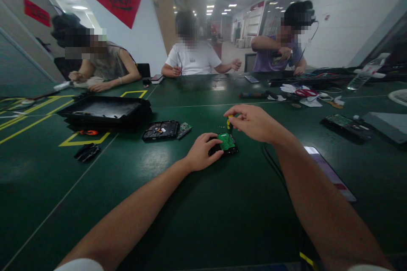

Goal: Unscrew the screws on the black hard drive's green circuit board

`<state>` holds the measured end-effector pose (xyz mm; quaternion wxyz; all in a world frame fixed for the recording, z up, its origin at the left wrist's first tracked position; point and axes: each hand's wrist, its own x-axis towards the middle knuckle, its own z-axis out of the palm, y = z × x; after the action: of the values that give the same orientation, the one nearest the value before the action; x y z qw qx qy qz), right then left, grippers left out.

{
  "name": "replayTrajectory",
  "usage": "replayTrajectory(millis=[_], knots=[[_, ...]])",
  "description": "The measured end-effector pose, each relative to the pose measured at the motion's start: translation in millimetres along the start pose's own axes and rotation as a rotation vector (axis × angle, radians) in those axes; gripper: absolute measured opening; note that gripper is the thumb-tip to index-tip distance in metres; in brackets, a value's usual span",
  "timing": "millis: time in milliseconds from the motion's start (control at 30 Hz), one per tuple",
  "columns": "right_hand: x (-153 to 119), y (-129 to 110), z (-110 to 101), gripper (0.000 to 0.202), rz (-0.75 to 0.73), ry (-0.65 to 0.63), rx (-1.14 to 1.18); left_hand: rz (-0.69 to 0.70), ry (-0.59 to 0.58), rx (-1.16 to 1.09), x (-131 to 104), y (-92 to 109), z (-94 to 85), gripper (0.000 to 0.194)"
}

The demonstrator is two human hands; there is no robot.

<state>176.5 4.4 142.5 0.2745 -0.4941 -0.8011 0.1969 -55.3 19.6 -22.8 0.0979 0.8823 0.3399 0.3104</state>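
Observation:
A hard drive (231, 151) with a green circuit board facing up lies on the green table in front of me. My left hand (204, 152) grips its left side, fingers and thumb bent over the edges. From above, my right hand (256, 123) pinches the yellow and black handle of a screwdriver (229, 123). The screwdriver stands upright with its shaft down at the board; whether the tip sits in a screw is too small to tell. Tiny screws (221, 127) lie just behind the drive. Left of it are another drive (161, 130) and a loose circuit board (184, 130).
A black tray (104, 108) stands at the left, with a black bundle (87, 152) before it. To the right are a phone (332, 173), a cable (275, 161), another drive (346, 128) and a plastic bottle (365, 74). Several people sit across the table (178, 220).

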Motion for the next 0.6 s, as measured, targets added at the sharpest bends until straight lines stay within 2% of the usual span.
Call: replayTrajectory(millis=[200, 400, 500, 600], knots=[[-0.6, -2.2, -0.7, 0.019, -0.064, -0.019, 0.006, 0.000, 0.008, 0.000, 0.3, 1.5, -0.7, 0.041], [-1.0, 4.9, 5.3, 0.018, -0.008, -0.017, 0.126, -0.009, 0.003, 0.002, 0.4, 2.4, -1.8, 0.042], [-0.8, 4.2, 5.9, 0.017, 0.015, 0.004, 0.078, -0.005, -0.005, 0.000, 0.9, 4.4, -3.5, 0.042], [-0.5, 0.8, 3.6, 0.016, -0.027, 0.015, -0.006, -0.005, -0.008, 0.000, 1.0, 4.8, -3.7, 0.042]])
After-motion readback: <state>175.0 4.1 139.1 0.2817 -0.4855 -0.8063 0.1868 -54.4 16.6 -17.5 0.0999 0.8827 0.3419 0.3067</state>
